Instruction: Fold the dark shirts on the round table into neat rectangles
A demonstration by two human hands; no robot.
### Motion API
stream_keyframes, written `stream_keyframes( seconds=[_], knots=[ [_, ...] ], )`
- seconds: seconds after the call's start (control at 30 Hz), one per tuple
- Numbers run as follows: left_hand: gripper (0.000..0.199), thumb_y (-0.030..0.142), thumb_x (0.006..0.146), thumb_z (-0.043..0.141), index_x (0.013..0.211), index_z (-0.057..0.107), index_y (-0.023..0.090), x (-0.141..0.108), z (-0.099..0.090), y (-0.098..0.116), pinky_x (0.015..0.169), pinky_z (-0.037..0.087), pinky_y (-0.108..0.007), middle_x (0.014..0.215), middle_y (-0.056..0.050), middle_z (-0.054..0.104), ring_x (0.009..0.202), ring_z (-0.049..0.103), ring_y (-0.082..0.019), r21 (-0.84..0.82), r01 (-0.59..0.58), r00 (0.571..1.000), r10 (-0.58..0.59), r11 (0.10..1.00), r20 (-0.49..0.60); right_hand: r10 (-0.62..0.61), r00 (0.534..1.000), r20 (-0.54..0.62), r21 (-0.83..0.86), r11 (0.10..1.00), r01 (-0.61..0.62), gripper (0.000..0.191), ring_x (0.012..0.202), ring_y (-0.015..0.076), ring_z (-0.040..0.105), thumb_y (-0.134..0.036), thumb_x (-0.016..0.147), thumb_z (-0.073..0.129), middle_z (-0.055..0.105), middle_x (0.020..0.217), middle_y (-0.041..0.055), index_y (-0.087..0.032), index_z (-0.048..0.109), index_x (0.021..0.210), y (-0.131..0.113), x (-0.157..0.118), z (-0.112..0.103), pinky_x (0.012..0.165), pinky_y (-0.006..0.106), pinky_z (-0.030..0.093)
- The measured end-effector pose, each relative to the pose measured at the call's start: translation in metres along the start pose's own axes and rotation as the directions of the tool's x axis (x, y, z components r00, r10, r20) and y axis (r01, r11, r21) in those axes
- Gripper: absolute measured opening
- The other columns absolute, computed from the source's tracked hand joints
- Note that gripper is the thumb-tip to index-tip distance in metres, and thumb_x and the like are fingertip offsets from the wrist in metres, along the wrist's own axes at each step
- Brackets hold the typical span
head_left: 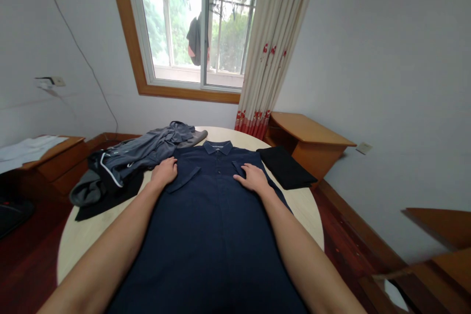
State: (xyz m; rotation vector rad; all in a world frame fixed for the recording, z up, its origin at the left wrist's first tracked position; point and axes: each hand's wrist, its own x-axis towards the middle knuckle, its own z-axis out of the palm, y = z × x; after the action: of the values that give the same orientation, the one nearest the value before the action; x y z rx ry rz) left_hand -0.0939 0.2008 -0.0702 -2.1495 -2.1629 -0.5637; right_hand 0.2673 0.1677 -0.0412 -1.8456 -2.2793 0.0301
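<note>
1. Navy polo shirt (209, 216) is laid flat on the round table (305, 206), collar pointed away, long axis toward the window.
2. Left hand (164, 171) and right hand (253, 178) are pressed on its shoulders, fingers open, gripping nothing.

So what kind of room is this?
Probably a room at home: a curtain by the window, clothes piled on a round table, and both hands on a navy polo shirt.

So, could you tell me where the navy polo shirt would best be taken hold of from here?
Probably at the shoulders. The navy polo shirt lies flat and face up on the round table, collar away from the person, sleeves folded in. The left hand and right hand already rest flat there, so pinching each shoulder edge from its outer side looks easiest.
</note>
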Motion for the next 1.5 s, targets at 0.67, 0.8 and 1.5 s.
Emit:
stream_keyframes(
  seconds=[0.67,0.8,1.5],
  knots=[
    [0.050,0.030,0.098,0.034,0.138,0.060,0.015,-0.002,0.003,-0.002,0.112,0.044,-0.046,0.154,-0.011,0.050,0.142,0.046,-0.028,0.052,0.008,0.999,-0.011,0.999,0.048,-0.104,0.993,-0.048,0.073,0.992,0.107,0.030,0.116,0.0235,0.065,-0.033,0.097,0.050,0.071,0.128,0.0045,-0.022,0.078,0.096,-0.002,-0.003,-0.009,0.099,0.029,0.046],
    [0.053,0.034,0.100,0.034,0.140,0.059,0.011,-0.005,-0.002,0.014,0.117,0.037,-0.043,0.157,-0.012,0.045,0.145,0.041,-0.027,0.100,-0.064,0.998,0.064,0.993,0.004,-0.019,0.994,-0.107,0.056,0.998,0.025,0.049,0.135,0.0252,0.052,-0.046,0.103,0.040,0.062,0.141,0.0107,-0.015,0.068,0.127,0.002,0.001,-0.001,0.114,0.034,0.035],
    [0.070,0.055,0.100,0.027,0.160,0.029,0.018,0.055,0.015,0.032,0.121,0.026,-0.049,0.169,-0.013,0.012,0.156,0.013,-0.030,0.112,0.021,0.958,-0.052,0.993,0.282,0.260,0.959,0.112,-0.039,0.966,-0.257,0.078,0.155,0.0308,0.011,-0.064,0.100,0.022,0.016,0.169,0.0118,-0.016,0.026,0.161,0.029,0.091,0.034,0.123,0.049,0.010]
  ],
)
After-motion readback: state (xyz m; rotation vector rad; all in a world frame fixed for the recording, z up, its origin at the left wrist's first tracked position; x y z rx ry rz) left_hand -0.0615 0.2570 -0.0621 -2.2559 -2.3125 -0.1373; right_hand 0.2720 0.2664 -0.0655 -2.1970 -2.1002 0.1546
